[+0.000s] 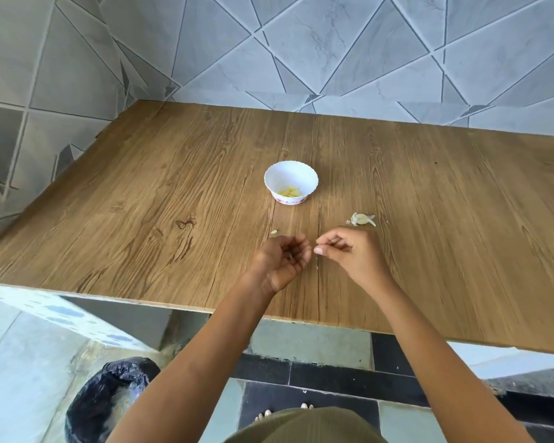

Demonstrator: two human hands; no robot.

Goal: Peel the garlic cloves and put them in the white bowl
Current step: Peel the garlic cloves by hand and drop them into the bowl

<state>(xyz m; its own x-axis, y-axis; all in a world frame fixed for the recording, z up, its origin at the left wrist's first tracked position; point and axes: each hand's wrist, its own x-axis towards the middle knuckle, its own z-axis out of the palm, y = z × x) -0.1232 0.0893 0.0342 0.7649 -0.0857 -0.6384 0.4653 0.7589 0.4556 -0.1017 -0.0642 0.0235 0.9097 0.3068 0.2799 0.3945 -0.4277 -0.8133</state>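
Nearest me is the olive garment at the frame's foot. Ahead, the wooden surface carries everything. The black-lined bin sits below and left of the left grip, likely placed there for skins. The white bowl stands beyond both grips, with peeled cloves inside. The left grip curls as if cupping and the right grip sets thumb to fingertips; I cannot tell whether either holds anything. An unpeeled clove lies just beyond the right grip, within easy reach.
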